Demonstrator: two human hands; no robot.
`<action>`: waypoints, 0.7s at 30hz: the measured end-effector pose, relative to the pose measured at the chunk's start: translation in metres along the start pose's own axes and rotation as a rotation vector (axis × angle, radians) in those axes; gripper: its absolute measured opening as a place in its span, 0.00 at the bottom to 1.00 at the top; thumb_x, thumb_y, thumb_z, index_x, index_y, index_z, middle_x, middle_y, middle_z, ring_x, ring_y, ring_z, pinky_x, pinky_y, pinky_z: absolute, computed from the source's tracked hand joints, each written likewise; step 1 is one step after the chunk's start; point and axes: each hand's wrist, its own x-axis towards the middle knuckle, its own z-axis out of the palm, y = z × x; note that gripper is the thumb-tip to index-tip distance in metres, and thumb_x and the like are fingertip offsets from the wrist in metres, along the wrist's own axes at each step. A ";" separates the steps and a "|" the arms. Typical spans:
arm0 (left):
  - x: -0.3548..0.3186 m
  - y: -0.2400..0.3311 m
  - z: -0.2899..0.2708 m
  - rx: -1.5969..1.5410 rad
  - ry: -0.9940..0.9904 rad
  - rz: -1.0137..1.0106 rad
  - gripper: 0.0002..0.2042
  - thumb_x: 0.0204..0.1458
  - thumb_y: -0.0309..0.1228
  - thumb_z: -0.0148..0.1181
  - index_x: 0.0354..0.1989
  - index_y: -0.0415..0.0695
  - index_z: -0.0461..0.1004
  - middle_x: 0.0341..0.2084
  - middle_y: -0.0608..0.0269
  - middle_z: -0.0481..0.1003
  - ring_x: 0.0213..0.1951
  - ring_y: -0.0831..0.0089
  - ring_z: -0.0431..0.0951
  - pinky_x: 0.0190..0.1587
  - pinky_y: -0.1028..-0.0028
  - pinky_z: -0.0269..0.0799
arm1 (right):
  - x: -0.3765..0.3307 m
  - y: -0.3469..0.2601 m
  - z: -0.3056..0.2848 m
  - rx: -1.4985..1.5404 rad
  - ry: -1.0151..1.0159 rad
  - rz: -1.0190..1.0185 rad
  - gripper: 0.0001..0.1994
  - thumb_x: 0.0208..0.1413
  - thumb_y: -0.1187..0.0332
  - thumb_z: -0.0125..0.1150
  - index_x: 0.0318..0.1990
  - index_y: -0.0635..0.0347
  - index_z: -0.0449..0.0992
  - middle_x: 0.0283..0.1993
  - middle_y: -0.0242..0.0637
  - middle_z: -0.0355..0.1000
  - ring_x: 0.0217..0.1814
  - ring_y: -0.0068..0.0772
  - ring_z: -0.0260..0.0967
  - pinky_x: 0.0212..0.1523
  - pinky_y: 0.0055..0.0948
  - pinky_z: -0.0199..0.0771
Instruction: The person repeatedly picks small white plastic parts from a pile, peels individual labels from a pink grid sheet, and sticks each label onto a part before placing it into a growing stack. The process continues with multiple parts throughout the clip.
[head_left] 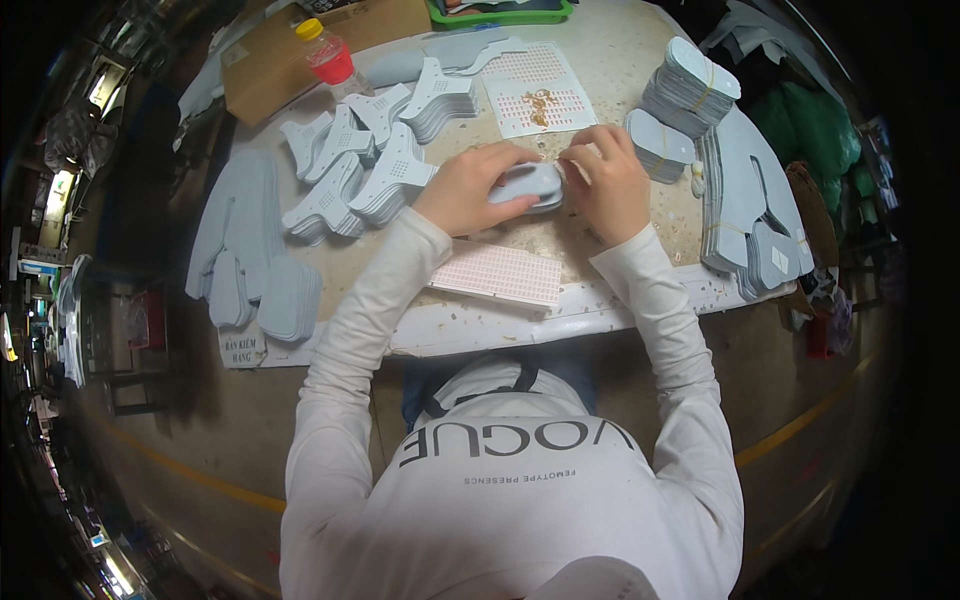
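My left hand [468, 194] is closed round a small stack of light grey rounded shoe-part pieces [532, 184], held just above the table. Thumb and fingers grip it from its left end. At the stack's right end is my right hand [612, 186], its fingers bent and pinched together. Whatever lies between those fingertips is too small to make out. Below the stack lies a pad of label sheets [500, 273] with rows of small red print. Beyond my hands, a heap of tan rubber bands [541, 105] rests on another printed sheet [528, 65].
Stacks of perforated, branching grey pieces [395, 180] stand left of my hands. Larger grey stacks [235, 235] sit at the left edge. Banded stacks [690, 88] and long slotted pieces [745, 190] occupy the right. A yellow-capped bottle [330, 58], cardboard box [265, 70] and green tray [505, 14] are at the back.
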 end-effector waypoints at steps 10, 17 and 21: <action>0.001 0.002 0.000 0.026 -0.019 -0.019 0.17 0.46 0.34 0.71 0.43 0.43 0.77 0.33 0.63 0.78 0.28 0.70 0.78 0.34 0.73 0.75 | -0.010 -0.002 0.004 0.097 -0.001 -0.014 0.06 0.44 0.73 0.70 0.33 0.53 0.83 0.39 0.29 0.73 0.46 0.38 0.69 0.43 0.34 0.74; 0.000 0.001 0.002 0.045 0.013 0.008 0.20 0.43 0.36 0.74 0.44 0.44 0.77 0.35 0.62 0.78 0.28 0.70 0.78 0.34 0.72 0.75 | -0.011 0.002 -0.002 0.327 -0.042 0.114 0.07 0.46 0.73 0.69 0.35 0.53 0.84 0.37 0.29 0.74 0.46 0.38 0.68 0.48 0.35 0.71; -0.001 0.003 0.004 0.093 0.020 -0.009 0.20 0.43 0.36 0.74 0.45 0.45 0.77 0.37 0.62 0.78 0.29 0.70 0.78 0.35 0.72 0.76 | -0.013 -0.005 0.007 0.171 -0.071 -0.016 0.07 0.46 0.74 0.68 0.35 0.52 0.84 0.38 0.28 0.74 0.47 0.38 0.69 0.47 0.35 0.72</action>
